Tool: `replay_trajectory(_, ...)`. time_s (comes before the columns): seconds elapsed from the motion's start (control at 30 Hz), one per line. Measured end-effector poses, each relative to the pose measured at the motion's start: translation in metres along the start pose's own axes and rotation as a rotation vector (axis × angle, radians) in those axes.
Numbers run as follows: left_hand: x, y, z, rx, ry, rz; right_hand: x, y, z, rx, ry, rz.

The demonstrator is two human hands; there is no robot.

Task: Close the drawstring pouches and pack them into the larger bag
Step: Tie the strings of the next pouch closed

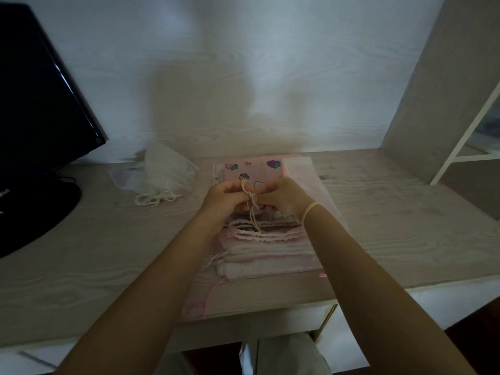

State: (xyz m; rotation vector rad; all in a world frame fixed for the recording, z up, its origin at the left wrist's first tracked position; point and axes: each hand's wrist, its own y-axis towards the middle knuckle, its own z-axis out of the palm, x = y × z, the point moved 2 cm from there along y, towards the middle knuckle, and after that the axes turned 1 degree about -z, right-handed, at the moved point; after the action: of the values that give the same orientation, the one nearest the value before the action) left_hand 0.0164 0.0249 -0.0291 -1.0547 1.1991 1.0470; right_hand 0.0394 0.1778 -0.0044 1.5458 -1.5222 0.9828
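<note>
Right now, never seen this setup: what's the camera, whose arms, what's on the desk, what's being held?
There is one picture, from a wide-angle camera on a person's head, looking forward and down. No robot: the arms are the wearer's own. The left hand and right hand meet over a stack of pale pouches on the desk, both pinching a white cord, apparently tying or tightening it. Behind the hands lies a pink printed pouch. To the left sits a white bag with loose cords, and a dark monitor stands at the far left.
</note>
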Motion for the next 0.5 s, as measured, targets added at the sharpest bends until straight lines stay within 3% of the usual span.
replay_trajectory(0.27,0.0005,0.0013,-0.0004,-0.037,0.131,0.025,0.0031,0.0047,0.0038,-0.13,-0.172,-0.033)
replay_trajectory(0.5,0.004,0.0038,-0.0008,-0.073,0.15,-0.011,0.0047,0.0067,0.0015,-0.192,0.36,0.125)
